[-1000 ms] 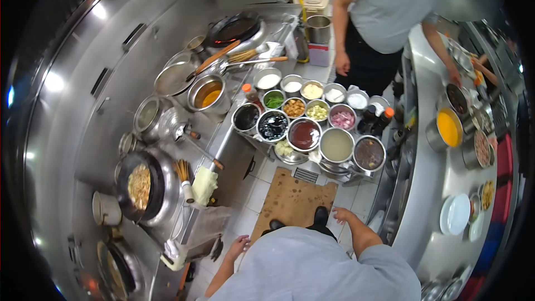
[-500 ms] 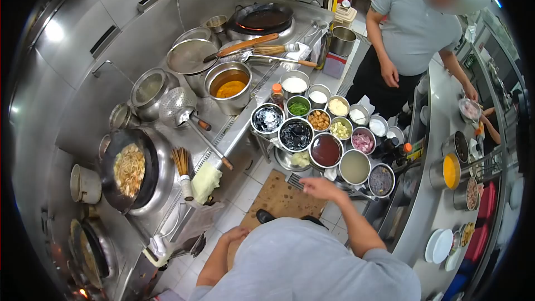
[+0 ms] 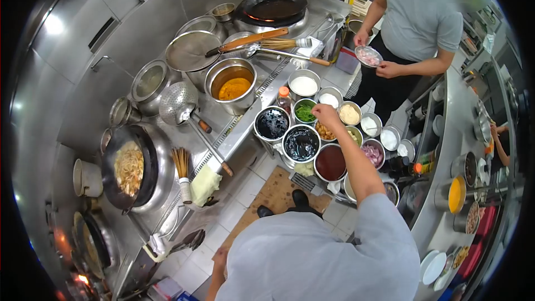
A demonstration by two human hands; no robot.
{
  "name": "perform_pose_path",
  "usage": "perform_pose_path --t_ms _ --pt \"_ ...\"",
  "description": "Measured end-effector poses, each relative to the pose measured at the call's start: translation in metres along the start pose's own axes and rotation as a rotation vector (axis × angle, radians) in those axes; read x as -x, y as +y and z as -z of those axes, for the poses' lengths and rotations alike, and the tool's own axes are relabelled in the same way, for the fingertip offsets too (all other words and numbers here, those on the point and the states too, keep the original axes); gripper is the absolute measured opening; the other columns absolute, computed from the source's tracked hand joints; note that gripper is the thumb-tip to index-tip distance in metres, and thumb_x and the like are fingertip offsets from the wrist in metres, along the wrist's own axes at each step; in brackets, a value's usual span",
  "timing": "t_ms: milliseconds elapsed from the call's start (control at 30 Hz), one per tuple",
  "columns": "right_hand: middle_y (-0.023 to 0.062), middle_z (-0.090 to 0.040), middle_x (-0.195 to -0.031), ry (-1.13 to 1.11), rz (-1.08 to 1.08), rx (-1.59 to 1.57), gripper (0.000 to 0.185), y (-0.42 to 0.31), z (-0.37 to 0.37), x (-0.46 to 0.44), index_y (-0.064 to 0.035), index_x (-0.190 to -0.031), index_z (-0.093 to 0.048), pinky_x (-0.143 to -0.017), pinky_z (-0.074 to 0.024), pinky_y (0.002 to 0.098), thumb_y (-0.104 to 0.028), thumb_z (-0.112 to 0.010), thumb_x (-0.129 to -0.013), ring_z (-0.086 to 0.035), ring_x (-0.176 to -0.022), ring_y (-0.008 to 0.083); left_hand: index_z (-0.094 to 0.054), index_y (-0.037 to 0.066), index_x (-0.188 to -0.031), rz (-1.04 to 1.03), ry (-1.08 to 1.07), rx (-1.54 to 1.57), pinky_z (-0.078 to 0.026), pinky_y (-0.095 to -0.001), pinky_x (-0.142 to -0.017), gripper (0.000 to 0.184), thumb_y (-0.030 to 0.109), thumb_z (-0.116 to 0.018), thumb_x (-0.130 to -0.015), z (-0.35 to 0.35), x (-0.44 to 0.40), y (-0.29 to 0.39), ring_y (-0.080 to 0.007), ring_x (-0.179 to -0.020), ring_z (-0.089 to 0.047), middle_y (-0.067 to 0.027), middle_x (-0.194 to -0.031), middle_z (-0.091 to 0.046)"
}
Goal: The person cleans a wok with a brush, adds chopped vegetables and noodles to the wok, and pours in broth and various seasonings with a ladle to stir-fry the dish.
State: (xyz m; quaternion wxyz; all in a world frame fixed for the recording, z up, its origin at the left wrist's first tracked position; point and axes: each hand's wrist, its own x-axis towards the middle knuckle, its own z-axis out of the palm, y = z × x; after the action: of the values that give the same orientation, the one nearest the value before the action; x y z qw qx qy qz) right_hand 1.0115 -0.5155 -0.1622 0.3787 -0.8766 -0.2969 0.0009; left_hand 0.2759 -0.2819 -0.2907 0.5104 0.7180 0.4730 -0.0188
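Observation:
My right hand (image 3: pixel 325 116) is over the edge of the metal pot of chopped green herbs (image 3: pixel 304 112), beside the pot of browned cubes (image 3: pixel 323 130). Its fingers point down and are pressed together; whatever they may hold is too small to make out. Low beside my body hangs my left hand (image 3: pixel 220 256), its fingers mostly hidden. Dark sauce (image 3: pixel 301 144) and red-brown sauce (image 3: pixel 330 163) fill two pots below my right forearm. On the left, a black wok (image 3: pixel 117 168) holds pale noodle-like food (image 3: pixel 129 168).
A co-worker (image 3: pixel 418 17) stands at the upper right, holding a plate of pinkish food (image 3: pixel 368 56) in both hands. A ladle, strainer (image 3: pixel 178 102) and pot of orange liquid (image 3: pixel 233 86) cover the stove counter. White plates (image 3: pixel 433 267) sit on the right counter.
My right hand has risen from beside my body to the herb pot. My left hand has drawn lower. The co-worker has lifted a plate from the right counter and turned with it.

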Motion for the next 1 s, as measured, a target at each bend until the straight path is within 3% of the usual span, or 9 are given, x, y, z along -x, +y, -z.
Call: perform_pose_path --t_ms 100,133,233,467,600,733,867,933,1000 --pt "0.0139 -0.070 -0.099 -0.420 -0.024 0.215 0.020 0.012 -0.030 -0.036 -0.0173 -0.093 -0.074 -0.082 -0.0523 0.0429 -0.013 -0.060 -0.080 -0.066 -0.093 0.0326 -0.062 0.001 -0.116 -0.018 -0.096 0.072 -0.051 -0.0283 -0.077 0.028 0.015 -0.057 -0.093 -0.021 0.024 -0.084 -0.0154 -0.086 -0.062 -0.0116 -0.096 -0.069" --pt "0.0137 -0.070 -0.103 -0.492 0.134 0.360 0.024 0.025 -0.044 -0.043 -0.0199 -0.099 -0.073 -0.084 -0.0527 0.0419 -0.014 -0.061 -0.079 -0.066 -0.097 0.0319 -0.062 0.001 -0.116 0.034 -0.078 0.088 -0.051 -0.0283 -0.077 0.027 0.015 -0.057 -0.093 -0.028 0.042 -0.081 -0.0154 -0.087 -0.062 -0.0116 -0.096 -0.069" --pt "0.0128 -0.069 -0.107 -0.701 0.221 0.529 0.040 0.015 -0.046 -0.054 -0.0254 -0.118 -0.066 -0.086 -0.0535 0.0407 -0.013 -0.061 -0.080 -0.066 -0.102 0.0305 -0.062 0.001 -0.116 0.178 -0.002 0.106 -0.051 -0.0285 -0.078 0.027 0.014 -0.057 -0.093 -0.051 0.072 -0.048 -0.0154 -0.087 -0.062 -0.0115 -0.097 -0.068" --pt "0.0098 -0.069 -0.109 -0.764 0.181 0.728 0.031 0.014 -0.088 -0.056 -0.0232 -0.120 -0.066 -0.082 -0.0546 0.0414 -0.021 -0.051 -0.092 -0.067 -0.102 0.0273 -0.062 0.000 -0.116 0.278 0.093 0.130 -0.051 -0.0289 -0.079 0.027 0.013 -0.057 -0.093 -0.082 0.096 -0.006 -0.0153 -0.089 -0.062 -0.0114 -0.098 -0.068" --pt "0.0100 -0.069 -0.110 -0.710 0.313 0.717 0.028 0.037 -0.105 -0.055 -0.0214 -0.111 -0.070 -0.082 -0.0553 0.0415 -0.019 -0.049 -0.093 -0.068 -0.101 0.0265 -0.062 0.000 -0.117 0.266 0.107 0.141 -0.051 -0.0291 -0.080 0.026 0.012 -0.057 -0.094 -0.091 0.096 -0.003 -0.0153 -0.090 -0.062 -0.0113 -0.099 -0.068" --pt "0.0130 -0.071 -0.094 -0.615 0.390 0.487 0.029 0.048 -0.098 -0.062 -0.0153 -0.101 -0.071 -0.080 -0.0551 0.0424 -0.016 -0.068 -0.072 -0.068 -0.091 0.0317 -0.062 0.000 -0.117 0.227 0.124 0.156 -0.051 -0.0294 -0.081 0.026 0.011 -0.057 -0.094 -0.093 0.090 -0.014 -0.0152 -0.091 -0.062 -0.0113 -0.099 -0.068" --pt "0.0136 -0.070 -0.096 -0.657 0.296 0.366 0.033 0.042 -0.069 -0.071 -0.0149 -0.101 -0.069 -0.081 -0.0541 0.0420 -0.015 -0.071 -0.067 -0.067 -0.090 0.0336 -0.062 -0.001 -0.117 0.199 0.131 0.146 -0.051 -0.0296 -0.082 0.026 0.010 -0.057 -0.094 -0.095 0.083 -0.028 -0.0152 -0.091 -0.062 -0.0112 -0.100 -0.068" --pt "0.0152 -0.069 -0.098 -0.591 0.270 0.052 0.033 0.046 -0.062 -0.072 -0.0152 -0.101 -0.068 -0.084 -0.0531 0.0421 -0.014 -0.070 -0.067 -0.066 -0.093 0.0347 -0.062 -0.001 -0.117 0.205 0.130 0.145 -0.051 -0.0297 -0.082 0.026 0.010 -0.057 -0.094 -0.097 0.083 -0.026 -0.0152 -0.092 -0.062 -0.0112 -0.100 -0.068" --pt "0.0155 -0.069 -0.104 -0.630 0.225 0.018 0.037 0.050 -0.056 -0.070 -0.0124 -0.107 -0.068 -0.087 -0.0520 0.0416 -0.010 -0.067 -0.069 -0.064 -0.098 0.0363 -0.062 -0.001 -0.116 0.176 0.145 0.146 -0.051 -0.0297 -0.083 0.025 0.008 -0.057 -0.093 -0.099 0.090 -0.018 -0.0154 -0.093 -0.062 -0.0104 -0.102 -0.068"
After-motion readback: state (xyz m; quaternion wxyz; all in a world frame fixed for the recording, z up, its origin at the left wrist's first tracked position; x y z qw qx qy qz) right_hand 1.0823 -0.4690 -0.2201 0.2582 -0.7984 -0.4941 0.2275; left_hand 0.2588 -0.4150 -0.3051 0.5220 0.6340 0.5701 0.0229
